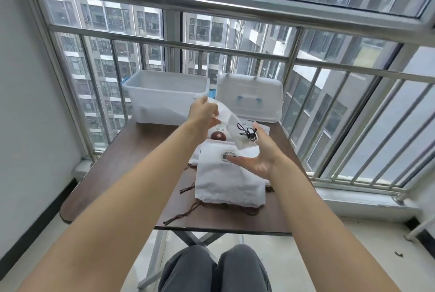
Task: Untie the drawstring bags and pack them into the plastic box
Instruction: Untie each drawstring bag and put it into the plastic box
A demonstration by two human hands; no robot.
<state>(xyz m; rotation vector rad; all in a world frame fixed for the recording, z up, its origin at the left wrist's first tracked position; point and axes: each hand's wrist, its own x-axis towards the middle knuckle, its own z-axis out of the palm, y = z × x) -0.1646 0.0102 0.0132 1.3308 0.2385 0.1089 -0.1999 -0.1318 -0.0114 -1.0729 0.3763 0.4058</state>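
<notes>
Head view: nearest are the person's knees in grey trousers, w/ the edge of the brown table just past them. On the table lies a pile of white drawstring bags, brown strings sticking out at the near side.

The left hand is up above the table. Its fingers are closed tight on the top of a small white bag, which hangs down to the right. A black string sits in a tangle near the bag's low end, so it looks not undone yet.

The right hand is wide open, palm up, fingers spread. It holds nothing. It is just beside the low end of the bag & the string, maybe touching; can't tell.

Step in hand, I think: untying this one bag. Next the right fingers need to pinch the black string & pull the knot loose while the left keeps the bag up.

The plastic box waits at the far side of the table, open, looks empty. Its lid stands just beside it on the right.
</notes>
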